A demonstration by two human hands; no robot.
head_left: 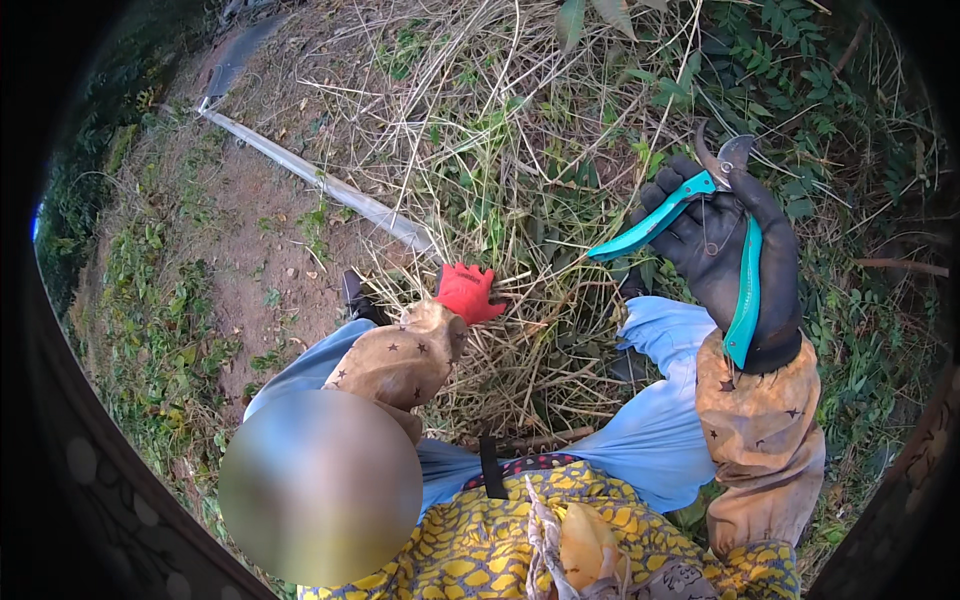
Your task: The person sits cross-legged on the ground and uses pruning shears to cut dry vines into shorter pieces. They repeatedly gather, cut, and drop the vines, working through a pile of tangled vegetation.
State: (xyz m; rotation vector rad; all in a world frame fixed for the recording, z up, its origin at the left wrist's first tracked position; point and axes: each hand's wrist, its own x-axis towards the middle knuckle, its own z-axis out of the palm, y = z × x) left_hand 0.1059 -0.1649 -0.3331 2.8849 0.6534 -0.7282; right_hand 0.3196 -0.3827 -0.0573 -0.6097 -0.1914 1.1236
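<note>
My right hand (727, 255), in a black glove, is raised at the right with its palm turned up. A pair of pruning shears (746, 295) with teal handles lies across that palm; the thumb side bears on one handle, and the handles and curved blades are spread apart. Lower and to the left, my left hand (469, 293) in a red glove reaches down into a heap of cut grass (525, 350). Its fingers look curled around some grass stalks, though their tips are hard to see. Tan sleeves with dark stars cover both forearms.
A pale pole (320, 182) lies on the bare soil (270, 285) at the left, leading to a dark flat sheet (243, 55). Leafy plants (830, 90) crowd the right side. My blue-trousered legs (650, 420) straddle the heap. A blurred round patch hides the lower left.
</note>
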